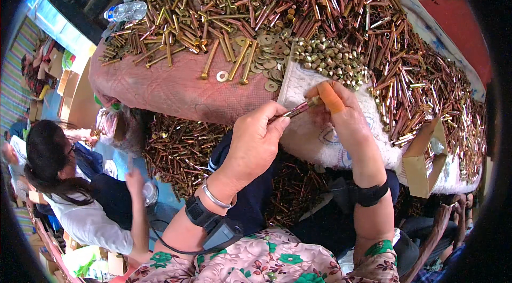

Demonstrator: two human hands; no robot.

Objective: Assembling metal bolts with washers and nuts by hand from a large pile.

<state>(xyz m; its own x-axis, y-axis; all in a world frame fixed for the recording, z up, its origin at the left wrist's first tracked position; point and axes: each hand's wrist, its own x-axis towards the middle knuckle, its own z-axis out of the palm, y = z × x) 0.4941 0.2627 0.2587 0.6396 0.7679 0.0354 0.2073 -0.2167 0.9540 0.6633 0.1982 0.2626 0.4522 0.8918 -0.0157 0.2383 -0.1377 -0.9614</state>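
My left hand [252, 144] pinches a thin metal sleeve anchor bolt [302, 108] between thumb and fingers, in front of my chest. My right hand [344, 113], with an orange wrap on one finger, closes round the bolt's other end. Whether a nut sits under those fingers is hidden. Just beyond the hands lie a heap of small brass-coloured cone nuts [332, 61] and a patch of flat washers [271, 58]. Several long hex bolts [211, 59] lie left of the washers. Behind them spreads a big pile of coppery sleeves [341, 3].
A white towel [368, 147] and a pink quilted cover [170, 88] drape the work surface. At the right edge stands an open cardboard box [418, 171]. A plastic bottle [128, 12] lies at the far left. Another person [85, 213] sits at left; more metal parts [176, 149] are heaped below.
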